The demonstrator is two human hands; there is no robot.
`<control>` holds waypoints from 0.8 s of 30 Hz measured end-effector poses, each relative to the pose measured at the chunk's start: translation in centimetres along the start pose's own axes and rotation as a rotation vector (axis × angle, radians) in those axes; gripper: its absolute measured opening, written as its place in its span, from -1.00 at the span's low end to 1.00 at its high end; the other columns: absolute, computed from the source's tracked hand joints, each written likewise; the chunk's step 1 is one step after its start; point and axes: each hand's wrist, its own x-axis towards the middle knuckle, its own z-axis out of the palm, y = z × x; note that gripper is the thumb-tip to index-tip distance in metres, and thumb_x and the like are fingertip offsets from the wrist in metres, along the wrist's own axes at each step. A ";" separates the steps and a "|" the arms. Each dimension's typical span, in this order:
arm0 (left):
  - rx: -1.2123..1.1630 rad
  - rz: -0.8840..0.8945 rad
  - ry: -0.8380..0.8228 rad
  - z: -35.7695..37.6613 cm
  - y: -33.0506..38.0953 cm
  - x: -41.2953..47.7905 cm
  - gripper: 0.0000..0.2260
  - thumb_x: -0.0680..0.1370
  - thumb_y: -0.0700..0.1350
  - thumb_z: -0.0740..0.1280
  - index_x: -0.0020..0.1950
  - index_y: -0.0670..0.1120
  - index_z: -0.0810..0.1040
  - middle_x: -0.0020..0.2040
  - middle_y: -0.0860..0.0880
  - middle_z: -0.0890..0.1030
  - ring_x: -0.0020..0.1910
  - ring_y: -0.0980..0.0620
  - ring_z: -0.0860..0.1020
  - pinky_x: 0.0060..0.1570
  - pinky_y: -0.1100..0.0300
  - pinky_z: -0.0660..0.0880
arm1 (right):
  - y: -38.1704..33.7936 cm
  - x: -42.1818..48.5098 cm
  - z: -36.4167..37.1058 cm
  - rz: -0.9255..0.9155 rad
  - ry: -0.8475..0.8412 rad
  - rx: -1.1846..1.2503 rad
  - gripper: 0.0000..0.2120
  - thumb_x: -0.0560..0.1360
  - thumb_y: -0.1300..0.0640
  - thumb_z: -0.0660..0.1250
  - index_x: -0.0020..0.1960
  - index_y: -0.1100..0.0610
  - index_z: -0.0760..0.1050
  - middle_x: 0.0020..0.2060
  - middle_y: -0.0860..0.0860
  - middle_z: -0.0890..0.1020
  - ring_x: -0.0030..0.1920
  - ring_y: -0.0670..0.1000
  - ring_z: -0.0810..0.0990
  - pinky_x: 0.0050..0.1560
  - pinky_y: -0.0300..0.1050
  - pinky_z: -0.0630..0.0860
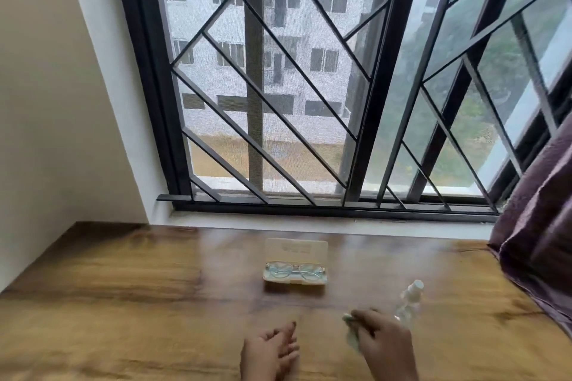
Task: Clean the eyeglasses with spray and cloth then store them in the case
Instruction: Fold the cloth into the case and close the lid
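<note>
Head view: a barred window [309, 71] fills the far side above a wooden desk [123, 303], with a purple curtain [538, 219] hanging at the right edge. At the desk's centre the pale case [296, 249] lies open, lid raised toward the window, and the eyeglasses [294, 270] sit inside its tray. Nearest the camera, the left hand [269, 353] hovers low over the desk, its grip slack, fingers loosely curled on nothing. The right hand [385, 345] has its grip closed round a pale cloth [352, 339]. A clear spray bottle [409, 298], blurred and tilted, shows just beyond that hand.
</note>
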 end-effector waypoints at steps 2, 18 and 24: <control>-0.009 -0.078 -0.169 1.6 1.0 -1.6 -0.79 0.45 -0.21 0.41 -0.24 -0.35 0.52 -0.45 -0.23 0.60 -0.52 -0.09 0.59 -0.58 0.15 0.54 | -3.2 0.7 -0.3 0.094 -0.004 0.251 -0.71 0.28 0.37 0.46 -0.41 -0.02 0.62 -0.44 -0.16 0.63 -0.46 -0.28 0.54 -0.38 -0.49 0.40; -0.070 0.196 -0.355 4.7 10.1 -6.8 -0.94 0.36 -0.34 0.41 -0.20 -0.32 0.60 -0.34 -0.20 0.64 -0.45 -0.03 0.59 -0.47 0.22 0.55 | -8.4 2.6 -2.2 0.651 -0.301 1.199 -0.73 0.32 0.25 0.30 -0.05 0.41 0.56 -0.17 0.31 0.64 -0.35 0.12 0.60 -0.43 -0.15 0.54; -0.035 0.220 -0.450 4.5 11.7 -6.5 -0.79 0.29 -0.38 0.41 -0.08 -0.31 0.60 -0.24 -0.21 0.62 -0.32 -0.09 0.60 -0.32 0.13 0.57 | -8.7 3.4 -2.8 0.548 -0.419 1.117 -0.79 0.27 0.36 0.37 -0.10 0.39 0.60 -0.17 0.31 0.64 -0.30 0.16 0.61 -0.37 -0.11 0.52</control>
